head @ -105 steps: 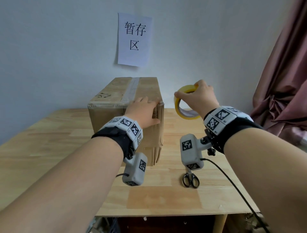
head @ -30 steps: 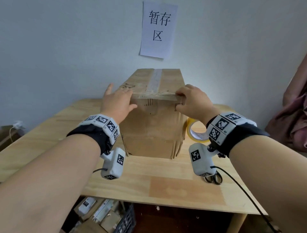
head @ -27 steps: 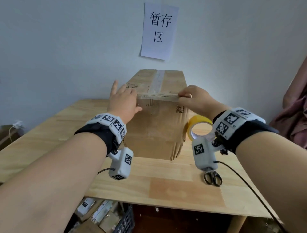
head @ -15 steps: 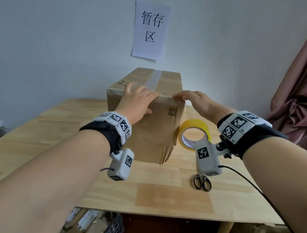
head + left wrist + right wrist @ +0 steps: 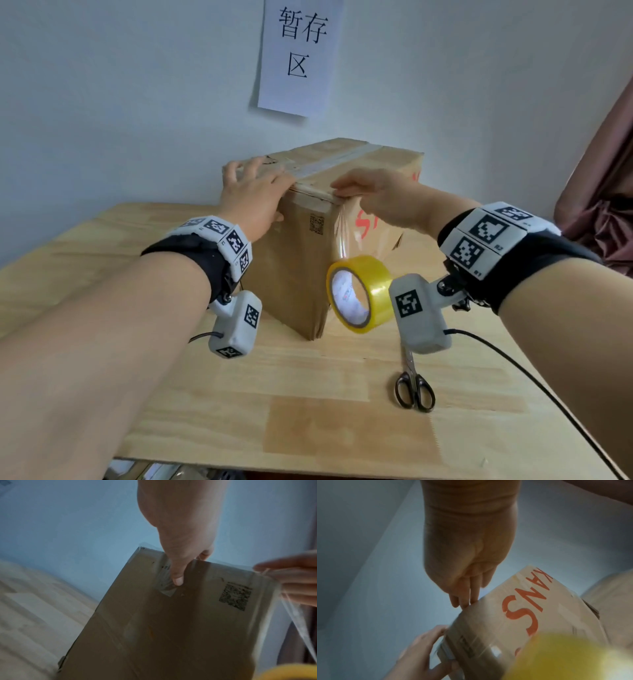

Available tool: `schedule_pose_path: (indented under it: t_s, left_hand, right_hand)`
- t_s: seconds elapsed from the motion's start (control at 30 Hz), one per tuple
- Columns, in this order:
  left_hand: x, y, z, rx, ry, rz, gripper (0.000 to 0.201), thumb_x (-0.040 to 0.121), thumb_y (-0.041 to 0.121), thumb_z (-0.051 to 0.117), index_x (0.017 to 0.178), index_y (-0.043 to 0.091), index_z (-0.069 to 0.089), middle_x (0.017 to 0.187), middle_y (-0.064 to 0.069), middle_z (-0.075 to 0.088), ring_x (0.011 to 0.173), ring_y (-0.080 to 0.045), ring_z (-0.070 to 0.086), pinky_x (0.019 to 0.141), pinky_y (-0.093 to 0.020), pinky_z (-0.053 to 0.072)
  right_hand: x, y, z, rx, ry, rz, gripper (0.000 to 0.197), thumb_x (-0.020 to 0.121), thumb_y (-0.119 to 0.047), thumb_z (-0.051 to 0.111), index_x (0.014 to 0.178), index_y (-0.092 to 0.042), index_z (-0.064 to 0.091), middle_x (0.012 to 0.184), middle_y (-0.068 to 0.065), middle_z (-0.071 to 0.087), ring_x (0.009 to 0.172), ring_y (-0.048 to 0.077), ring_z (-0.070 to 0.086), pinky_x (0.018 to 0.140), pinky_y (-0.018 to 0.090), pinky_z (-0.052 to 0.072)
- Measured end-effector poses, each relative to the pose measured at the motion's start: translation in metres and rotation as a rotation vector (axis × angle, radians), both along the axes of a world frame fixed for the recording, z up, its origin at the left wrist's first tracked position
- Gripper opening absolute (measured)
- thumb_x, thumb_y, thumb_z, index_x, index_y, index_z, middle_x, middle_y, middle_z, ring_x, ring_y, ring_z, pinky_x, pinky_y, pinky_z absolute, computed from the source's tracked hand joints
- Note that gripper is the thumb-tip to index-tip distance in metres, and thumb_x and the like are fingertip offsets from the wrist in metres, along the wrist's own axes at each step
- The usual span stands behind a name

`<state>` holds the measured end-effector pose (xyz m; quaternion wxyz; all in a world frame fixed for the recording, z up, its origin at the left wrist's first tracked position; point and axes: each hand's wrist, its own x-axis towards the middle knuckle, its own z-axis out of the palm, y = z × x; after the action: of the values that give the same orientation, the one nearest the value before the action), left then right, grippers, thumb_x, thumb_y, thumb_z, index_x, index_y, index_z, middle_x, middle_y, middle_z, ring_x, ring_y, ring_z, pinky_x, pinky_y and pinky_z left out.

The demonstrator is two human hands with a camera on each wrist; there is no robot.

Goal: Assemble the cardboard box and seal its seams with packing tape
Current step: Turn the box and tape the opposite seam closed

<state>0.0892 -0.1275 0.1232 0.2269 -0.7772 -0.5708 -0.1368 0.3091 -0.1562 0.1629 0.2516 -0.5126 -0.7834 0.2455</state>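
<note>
The brown cardboard box [image 5: 301, 267] stands on the wooden table [image 5: 308, 428] with a corner turned toward me; clear tape runs along its top seam. My left hand [image 5: 253, 192] lies on the top near the front edge, fingers spread, thumb [image 5: 177, 577] pressing a tape end on the near face. My right hand [image 5: 376, 192] presses straight fingers [image 5: 462, 601] on the tape at the top corner. From there a clear strip [image 5: 342, 233] runs down to the yellow tape roll [image 5: 359, 294], which hangs beside the box, held by neither hand.
Scissors [image 5: 414, 387] lie on the table in front of the right wrist. A paper sign [image 5: 301, 54] hangs on the wall behind the box. A pink curtain [image 5: 603, 192] is at the far right. The table's front edge is close.
The right hand let go of the roll and slid along the box's top front edge to the right corner. The box has turned corner-on to me. The roll now hangs on its strip.
</note>
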Motion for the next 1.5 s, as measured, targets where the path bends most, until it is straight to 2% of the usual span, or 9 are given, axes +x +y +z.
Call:
schedule_pose_path:
  t_s: [0.07,0.17,0.3,0.5,0.8,0.97,1.23,1.37,1.5]
  left_hand:
    - [0.006,0.001,-0.001,-0.009,-0.009,-0.03,0.064,0.086,0.031,0.064,0.142,0.023,0.033,0.153,0.001,0.029,0.141,-0.026,0.017,0.111,-0.049,0.012]
    - [0.018,-0.01,-0.006,-0.026,-0.041,-0.158,0.069,0.084,0.043,0.063,0.143,0.027,0.031,0.151,0.006,0.03,0.14,-0.019,0.019,0.111,-0.045,0.011]
    - [0.025,-0.016,-0.012,-0.031,-0.124,-0.159,0.069,0.083,0.054,0.058,0.143,0.033,0.03,0.152,0.012,0.028,0.139,-0.015,0.02,0.11,-0.043,0.011]
    - [0.03,-0.013,-0.017,-0.059,-0.23,-0.194,0.07,0.077,0.062,0.059,0.139,0.04,0.036,0.149,0.018,0.031,0.136,-0.012,0.024,0.105,-0.038,0.013]
    - [0.04,-0.013,-0.014,0.013,-0.16,-0.253,0.072,0.07,0.074,0.055,0.128,0.034,0.046,0.138,0.017,0.045,0.129,-0.01,0.037,0.104,-0.038,0.01]
    - [0.036,-0.021,-0.022,0.029,-0.119,-0.222,0.078,0.071,0.075,0.051,0.135,0.033,0.039,0.137,0.006,0.039,0.125,-0.02,0.04,0.102,-0.043,0.017]
    - [0.011,-0.026,-0.025,-0.038,-0.323,-0.19,0.071,0.072,0.067,0.062,0.135,0.042,0.04,0.143,0.018,0.037,0.134,-0.012,0.026,0.104,-0.041,0.014]
    - [0.001,-0.028,-0.027,-0.042,-0.414,-0.241,0.07,0.071,0.058,0.069,0.133,0.035,0.044,0.145,0.015,0.038,0.135,-0.016,0.025,0.105,-0.04,0.016]
    - [-0.007,-0.02,-0.028,-0.048,-0.414,-0.208,0.077,0.067,0.06,0.071,0.135,0.037,0.044,0.152,0.007,0.024,0.139,-0.023,0.019,0.11,-0.043,0.012]
  right_hand:
    - [0.003,0.008,0.001,0.052,-0.224,0.011,0.074,0.079,0.017,0.034,0.137,-0.027,0.044,0.135,-0.004,0.053,0.118,0.013,0.051,0.077,0.017,0.047]
    - [0.006,0.022,-0.002,0.096,-0.462,-0.017,0.077,0.084,0.013,0.039,0.148,-0.028,0.027,0.145,0.002,0.042,0.124,0.025,0.048,0.098,0.039,0.046]
    - [0.009,0.039,-0.019,0.201,-0.595,-0.045,0.074,0.094,-0.019,0.056,0.152,-0.025,0.012,0.159,-0.004,0.014,0.146,0.019,0.015,0.118,0.05,0.011]
    - [0.028,0.046,-0.042,0.384,-0.432,-0.106,0.069,0.088,-0.033,0.063,0.147,-0.035,0.028,0.152,-0.011,0.031,0.137,0.023,0.027,0.113,0.048,0.024]
    - [0.036,0.028,-0.051,0.424,-0.428,-0.193,0.061,0.093,-0.037,0.056,0.146,-0.04,0.026,0.15,-0.014,0.03,0.137,0.021,0.024,0.108,0.046,0.02]
    - [0.019,0.028,-0.05,0.41,-0.445,-0.215,0.061,0.093,-0.036,0.056,0.146,-0.039,0.026,0.151,-0.012,0.03,0.138,0.023,0.023,0.109,0.047,0.018]
    - [-0.011,0.014,-0.046,0.421,-0.502,-0.291,0.056,0.093,-0.044,0.052,0.144,-0.034,0.03,0.146,-0.009,0.035,0.132,0.024,0.028,0.102,0.044,0.021]
    - [-0.018,0.006,-0.044,0.465,-0.541,-0.344,0.055,0.091,-0.05,0.053,0.139,-0.029,0.038,0.136,-0.006,0.042,0.125,0.027,0.033,0.098,0.044,0.024]
    - [-0.022,0.003,-0.045,0.477,-0.533,-0.37,0.057,0.088,-0.053,0.054,0.136,-0.026,0.042,0.132,-0.005,0.045,0.122,0.028,0.034,0.098,0.044,0.028]
